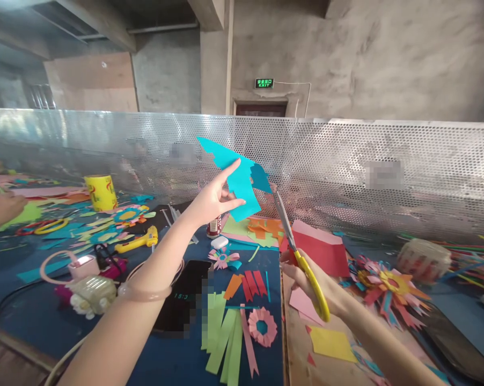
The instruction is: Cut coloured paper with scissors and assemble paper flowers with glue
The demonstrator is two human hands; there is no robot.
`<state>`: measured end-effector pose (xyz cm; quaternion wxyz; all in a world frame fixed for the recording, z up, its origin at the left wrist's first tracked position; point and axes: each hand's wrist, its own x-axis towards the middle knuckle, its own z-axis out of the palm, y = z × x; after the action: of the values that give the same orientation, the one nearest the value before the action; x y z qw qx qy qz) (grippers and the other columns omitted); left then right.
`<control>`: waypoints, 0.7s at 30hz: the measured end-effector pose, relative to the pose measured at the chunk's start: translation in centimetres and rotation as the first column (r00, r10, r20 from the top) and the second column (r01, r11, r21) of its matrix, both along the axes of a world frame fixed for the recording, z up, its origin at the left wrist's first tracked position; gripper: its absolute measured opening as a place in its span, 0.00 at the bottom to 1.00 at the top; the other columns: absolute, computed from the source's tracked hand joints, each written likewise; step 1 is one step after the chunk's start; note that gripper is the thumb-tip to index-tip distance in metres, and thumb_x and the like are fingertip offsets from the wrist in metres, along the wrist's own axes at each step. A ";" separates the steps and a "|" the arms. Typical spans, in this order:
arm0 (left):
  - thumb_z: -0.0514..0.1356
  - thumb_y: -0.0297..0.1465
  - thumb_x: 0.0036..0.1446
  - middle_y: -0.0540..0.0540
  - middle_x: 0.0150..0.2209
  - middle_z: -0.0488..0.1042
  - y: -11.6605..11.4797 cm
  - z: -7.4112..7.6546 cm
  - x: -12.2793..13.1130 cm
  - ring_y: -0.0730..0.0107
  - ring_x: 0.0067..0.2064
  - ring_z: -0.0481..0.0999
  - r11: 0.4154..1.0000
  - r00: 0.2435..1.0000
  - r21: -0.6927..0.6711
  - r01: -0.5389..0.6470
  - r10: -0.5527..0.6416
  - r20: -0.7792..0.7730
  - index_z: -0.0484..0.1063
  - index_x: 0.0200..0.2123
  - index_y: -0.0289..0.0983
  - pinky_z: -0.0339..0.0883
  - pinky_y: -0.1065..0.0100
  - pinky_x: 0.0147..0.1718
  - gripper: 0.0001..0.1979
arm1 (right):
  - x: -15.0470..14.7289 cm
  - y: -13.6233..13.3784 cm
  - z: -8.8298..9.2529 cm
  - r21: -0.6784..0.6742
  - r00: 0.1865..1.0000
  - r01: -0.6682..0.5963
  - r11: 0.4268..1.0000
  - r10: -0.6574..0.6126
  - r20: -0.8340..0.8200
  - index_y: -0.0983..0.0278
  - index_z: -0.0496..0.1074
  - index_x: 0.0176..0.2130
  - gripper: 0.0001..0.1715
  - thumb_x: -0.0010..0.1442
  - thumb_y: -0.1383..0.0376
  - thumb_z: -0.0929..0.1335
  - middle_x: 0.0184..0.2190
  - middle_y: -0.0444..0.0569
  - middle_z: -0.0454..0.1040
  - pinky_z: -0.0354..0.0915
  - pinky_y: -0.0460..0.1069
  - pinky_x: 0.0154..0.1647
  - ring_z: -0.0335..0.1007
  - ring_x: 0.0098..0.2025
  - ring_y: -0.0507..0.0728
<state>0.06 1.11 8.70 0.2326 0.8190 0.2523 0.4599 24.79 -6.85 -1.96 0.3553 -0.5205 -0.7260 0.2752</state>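
In my left hand is a sheet of bright blue paper with stepped, cut edges, lifted above the table. The thumb and fingers pinch it, and its right corner curls over, showing a darker side. My right hand grips yellow-handled scissors, their blades pointing up and left. The blade tips lie close to the paper's right corner; whether they touch it I cannot tell. Below my hands are a pink pleated paper ring, light green paper strips and red notched strips.
A perforated metal screen runs behind the table. To the left are a yellow tape roll, a yellow glue gun and a phone. Another person's hand is at far left. Paper flowers lie at right.
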 end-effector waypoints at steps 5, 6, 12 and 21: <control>0.63 0.31 0.53 0.55 0.23 0.62 -0.6 0.0 0.6 0.73 0.24 0.63 0.999 0.999 -0.029 0.028 -0.029 -0.034 0.35 0.66 0.46 0.62 0.71 0.26 0.46 | -2.1 -0.9 0.4 -0.036 0.981 0.192 0.981 -0.193 -0.034 0.62 0.60 0.31 0.15 0.57 0.52 0.61 0.27 0.42 0.63 0.60 0.49 0.33 0.61 0.31 0.54; 0.63 0.31 0.52 0.55 0.23 0.63 -0.7 0.0 0.8 0.72 0.25 0.64 0.999 0.999 -0.031 0.025 -0.027 -0.037 0.35 0.66 0.46 0.62 0.70 0.26 0.46 | -2.4 -1.0 0.3 -0.037 0.974 0.217 0.976 -0.218 -0.060 0.61 0.59 0.30 0.15 0.57 0.53 0.61 0.26 0.41 0.62 0.59 0.48 0.31 0.60 0.29 0.54; 0.64 0.32 0.51 0.56 0.22 0.60 -1.3 -0.2 1.5 0.73 0.26 0.64 0.998 0.999 -0.030 0.048 -0.048 -0.019 0.38 0.66 0.44 0.66 0.68 0.31 0.46 | -2.9 -1.2 -0.7 -0.080 0.972 0.216 0.973 -0.222 -0.076 0.61 0.57 0.27 0.11 0.57 0.58 0.60 0.20 0.38 0.56 0.53 0.45 0.22 0.55 0.21 0.50; 0.63 0.30 0.51 0.55 0.24 0.59 -1.6 -0.2 1.6 0.73 0.27 0.63 0.997 0.996 -0.027 0.066 -0.067 -0.052 0.39 0.66 0.44 0.65 0.70 0.31 0.45 | -2.4 -0.8 -1.1 -0.050 0.981 0.161 0.986 -0.165 -0.099 0.61 0.58 0.27 0.11 0.58 0.59 0.59 0.22 0.38 0.56 0.53 0.45 0.23 0.55 0.23 0.50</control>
<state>1.70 -0.48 8.55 0.2514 0.8358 0.2368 0.4269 22.38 -7.66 -3.10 0.4025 -0.5708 -0.6557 0.2869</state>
